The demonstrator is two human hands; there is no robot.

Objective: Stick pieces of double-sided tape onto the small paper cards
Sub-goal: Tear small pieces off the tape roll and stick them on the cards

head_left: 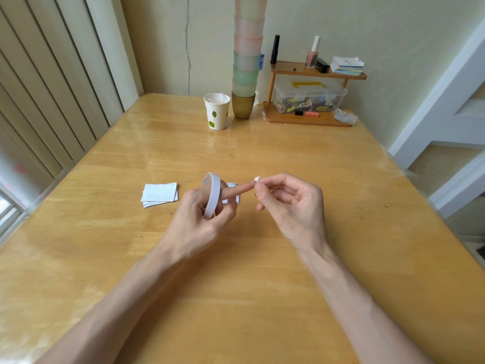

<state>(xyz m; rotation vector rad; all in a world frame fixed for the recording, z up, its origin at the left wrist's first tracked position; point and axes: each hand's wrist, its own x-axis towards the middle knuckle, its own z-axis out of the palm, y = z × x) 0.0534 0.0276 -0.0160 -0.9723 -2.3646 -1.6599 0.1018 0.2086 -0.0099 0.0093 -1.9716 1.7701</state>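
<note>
Head view: left hand (203, 216) around tape roll (214, 194), right hand (291, 206) pinch-tight on tape piece (257, 178); scraps (220, 98) in cup (217, 116).

Wooden table (288, 158): glossy surface. At the far edge, a paper cup (216, 112) with leaf print stands just beside an amber glass (243, 105) that carries a tall stack of pastel tumblers (248, 48). To the right is a two-tier wooden shelf (309, 121). Its lower level holds a clear lidded box (309, 98) and an orange highlighter (307, 114). Its upper level holds a nail polish bottle (312, 55) and a stack of coloured notes (346, 66).
</note>
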